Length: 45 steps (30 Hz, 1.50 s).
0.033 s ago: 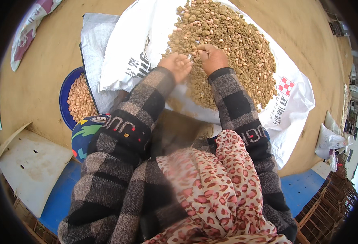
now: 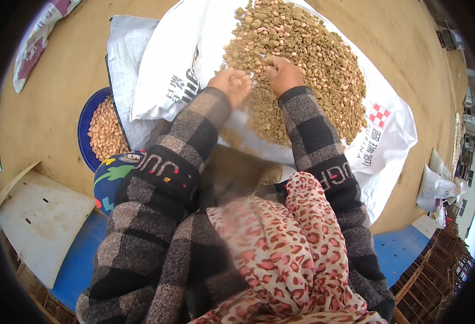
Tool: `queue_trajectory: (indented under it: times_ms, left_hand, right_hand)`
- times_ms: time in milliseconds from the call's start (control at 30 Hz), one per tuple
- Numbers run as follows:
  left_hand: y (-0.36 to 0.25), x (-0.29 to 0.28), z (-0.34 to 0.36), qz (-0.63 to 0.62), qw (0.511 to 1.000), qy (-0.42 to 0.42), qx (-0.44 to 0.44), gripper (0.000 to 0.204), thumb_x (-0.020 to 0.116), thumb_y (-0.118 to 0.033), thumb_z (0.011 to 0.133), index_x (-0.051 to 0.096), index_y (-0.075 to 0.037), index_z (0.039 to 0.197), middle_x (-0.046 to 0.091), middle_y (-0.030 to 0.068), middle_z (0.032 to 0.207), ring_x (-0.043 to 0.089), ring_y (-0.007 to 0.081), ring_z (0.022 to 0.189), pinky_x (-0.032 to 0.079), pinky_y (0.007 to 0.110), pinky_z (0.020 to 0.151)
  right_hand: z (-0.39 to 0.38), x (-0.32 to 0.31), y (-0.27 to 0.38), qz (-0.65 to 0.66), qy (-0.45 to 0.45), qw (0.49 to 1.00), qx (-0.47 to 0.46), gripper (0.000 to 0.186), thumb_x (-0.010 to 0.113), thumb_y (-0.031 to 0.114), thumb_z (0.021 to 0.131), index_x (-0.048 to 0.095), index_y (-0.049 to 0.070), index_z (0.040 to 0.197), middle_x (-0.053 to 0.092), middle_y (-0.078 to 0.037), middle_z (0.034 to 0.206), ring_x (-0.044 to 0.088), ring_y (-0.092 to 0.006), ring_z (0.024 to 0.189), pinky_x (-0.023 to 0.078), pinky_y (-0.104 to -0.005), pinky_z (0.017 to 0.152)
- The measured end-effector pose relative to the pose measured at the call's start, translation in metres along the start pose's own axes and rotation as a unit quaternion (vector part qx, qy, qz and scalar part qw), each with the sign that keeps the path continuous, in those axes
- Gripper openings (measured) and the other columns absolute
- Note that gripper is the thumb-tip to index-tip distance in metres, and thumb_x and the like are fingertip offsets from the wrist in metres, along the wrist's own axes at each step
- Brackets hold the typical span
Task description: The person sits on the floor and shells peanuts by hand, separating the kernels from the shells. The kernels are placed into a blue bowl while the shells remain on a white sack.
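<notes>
A broad heap of brown soil clods mixed with pink shelled peanuts point(image 2: 324, 75) lies on a white printed woven sack point(image 2: 386, 146). At the heap's left edge my left hand point(image 2: 234, 86) is turned palm up, its fingers loosely bent; nothing plain shows in it. Just right of it, my right hand point(image 2: 285, 75) is over the heap with thumb and fingers drawn together. Whatever those fingertips hold is too small to make out. To the left, a blue basin point(image 2: 83, 132) contains sorted-looking pink peanuts point(image 2: 107, 129), partly covered by a sack edge.
A grey-white woven sack point(image 2: 127, 48) lies between the basin and the printed sack. Pale board point(image 2: 43, 221) and blue sheet point(image 2: 78, 259) are at the lower left. More sacks point(image 2: 434, 186) stand at the far right, and another printed sack point(image 2: 40, 40) lies upper left.
</notes>
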<state>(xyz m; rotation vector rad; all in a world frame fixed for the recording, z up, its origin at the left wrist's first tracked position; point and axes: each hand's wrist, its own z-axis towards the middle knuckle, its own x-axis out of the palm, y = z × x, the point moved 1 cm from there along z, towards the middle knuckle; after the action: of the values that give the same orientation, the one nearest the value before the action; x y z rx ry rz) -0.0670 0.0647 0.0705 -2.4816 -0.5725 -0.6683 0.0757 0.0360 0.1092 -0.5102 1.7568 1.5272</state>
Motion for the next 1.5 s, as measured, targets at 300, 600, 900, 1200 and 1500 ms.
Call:
queue_trajectory:
  times_ms: [300,600,900,1200,1500]
  left_hand:
    - [-0.009,0.002,-0.012,0.03,0.997,-0.054,0.044,0.031,0.039,-0.024,0.092,0.051,0.004,0.092,0.057,0.011,0.08,0.06,0.0178,0.068,0.055,0.027,0.058]
    - [-0.005,-0.003,-0.009,0.091,0.996,0.008,0.022,0.03,0.037,-0.023,0.092,0.049,0.004,0.095,0.057,0.0104,0.082,0.06,0.0176,0.072,0.055,0.029,0.065]
    - [-0.004,0.006,-0.008,0.105,0.994,0.0,0.031,0.029,0.036,-0.021,0.091,0.05,0.005,0.096,0.057,0.0119,0.085,0.06,0.0201,0.08,0.054,0.033,0.073]
    - [-0.007,0.006,-0.004,0.043,0.998,-0.001,0.056,0.029,0.037,-0.022,0.092,0.051,0.003,0.09,0.058,0.0108,0.078,0.06,0.0166,0.069,0.055,0.029,0.063]
    - [-0.011,0.004,-0.004,0.081,0.995,-0.014,0.051,0.028,0.038,-0.022,0.092,0.051,0.003,0.093,0.057,0.0123,0.084,0.06,0.0172,0.072,0.055,0.027,0.062]
  right_hand:
    - [0.02,0.027,-0.005,-0.245,0.12,0.961,-0.03,0.028,0.062,0.021,0.077,0.056,0.01,0.102,0.057,-0.015,0.098,0.054,-0.0299,0.094,0.044,-0.0377,0.082]
    - [0.025,0.019,-0.027,-0.101,0.113,0.986,0.066,0.022,0.063,0.018,0.073,0.062,0.009,0.093,0.064,-0.011,0.079,0.062,-0.0221,0.072,0.049,-0.0322,0.067]
    - [0.016,-0.005,-0.038,0.037,0.119,0.987,0.105,0.017,0.061,0.015,0.079,0.061,0.004,0.092,0.06,-0.002,0.069,0.056,-0.0098,0.061,0.047,-0.0243,0.056]
    - [0.009,0.004,-0.006,-0.162,0.124,0.979,-0.027,0.022,0.058,0.017,0.081,0.058,0.007,0.1,0.062,-0.012,0.084,0.061,-0.0224,0.074,0.049,-0.0333,0.067]
    - [0.006,0.014,-0.018,-0.291,0.124,0.949,0.013,0.02,0.053,0.014,0.081,0.057,0.009,0.1,0.063,-0.015,0.081,0.061,-0.0277,0.076,0.049,-0.0364,0.067]
